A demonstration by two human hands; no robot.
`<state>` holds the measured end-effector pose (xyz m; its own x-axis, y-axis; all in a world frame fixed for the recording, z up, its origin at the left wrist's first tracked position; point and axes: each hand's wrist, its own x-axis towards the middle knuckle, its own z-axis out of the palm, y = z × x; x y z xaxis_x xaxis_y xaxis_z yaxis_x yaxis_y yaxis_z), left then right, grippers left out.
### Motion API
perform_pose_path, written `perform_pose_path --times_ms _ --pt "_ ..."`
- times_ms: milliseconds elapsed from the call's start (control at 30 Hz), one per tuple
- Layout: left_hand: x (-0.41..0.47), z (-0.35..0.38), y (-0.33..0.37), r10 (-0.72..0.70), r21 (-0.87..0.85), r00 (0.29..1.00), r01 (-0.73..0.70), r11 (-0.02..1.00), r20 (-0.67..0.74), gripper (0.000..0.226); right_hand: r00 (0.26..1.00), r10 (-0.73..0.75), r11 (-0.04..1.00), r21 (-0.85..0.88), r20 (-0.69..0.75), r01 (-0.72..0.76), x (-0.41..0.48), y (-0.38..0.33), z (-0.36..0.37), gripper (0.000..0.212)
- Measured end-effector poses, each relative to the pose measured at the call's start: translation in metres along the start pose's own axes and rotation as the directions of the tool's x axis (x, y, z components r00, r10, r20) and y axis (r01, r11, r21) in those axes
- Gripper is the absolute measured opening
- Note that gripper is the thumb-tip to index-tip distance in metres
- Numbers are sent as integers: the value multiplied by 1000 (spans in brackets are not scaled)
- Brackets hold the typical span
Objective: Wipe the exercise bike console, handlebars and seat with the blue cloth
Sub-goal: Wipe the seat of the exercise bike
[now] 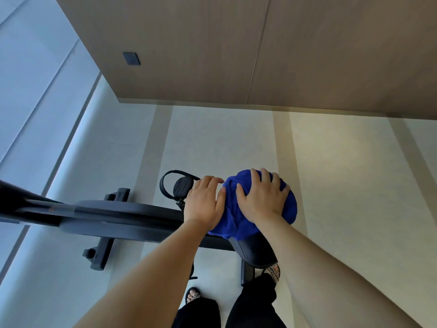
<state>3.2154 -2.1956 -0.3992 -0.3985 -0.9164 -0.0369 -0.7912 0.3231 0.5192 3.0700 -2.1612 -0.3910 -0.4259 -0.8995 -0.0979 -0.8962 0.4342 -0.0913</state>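
The blue cloth [289, 209] is draped over the black seat [256, 253] of the exercise bike, covering most of it. My right hand [261, 196] lies flat on the cloth, fingers spread, pressing it onto the seat. My left hand [203, 200] rests beside it at the cloth's left edge, thumb touching the fabric. The bike's dark frame [113, 216] runs off to the left. The console and handlebars are outside the view.
A black pedal [182, 187] with a strap loop sits just left of my left hand. The bike's floor stabiliser bar [105, 233] crosses under the frame. Pale floor stretches ahead to a wood-panelled wall [260, 55]. My sandalled feet [194, 295] stand below the seat.
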Motion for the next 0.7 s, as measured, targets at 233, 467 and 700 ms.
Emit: perform_pose_path --times_ms 233,467,700 --pt "2 1 0 35 60 998 -38 997 50 36 996 -81 995 62 27 79 4 5 -4 49" --pt "-5 -3 14 91 151 983 -115 982 157 38 988 -153 985 89 32 150 -8 13 -5 44" --pt "-3 8 39 120 113 982 -137 984 148 27 999 37 991 130 -18 -35 -27 10 0 49"
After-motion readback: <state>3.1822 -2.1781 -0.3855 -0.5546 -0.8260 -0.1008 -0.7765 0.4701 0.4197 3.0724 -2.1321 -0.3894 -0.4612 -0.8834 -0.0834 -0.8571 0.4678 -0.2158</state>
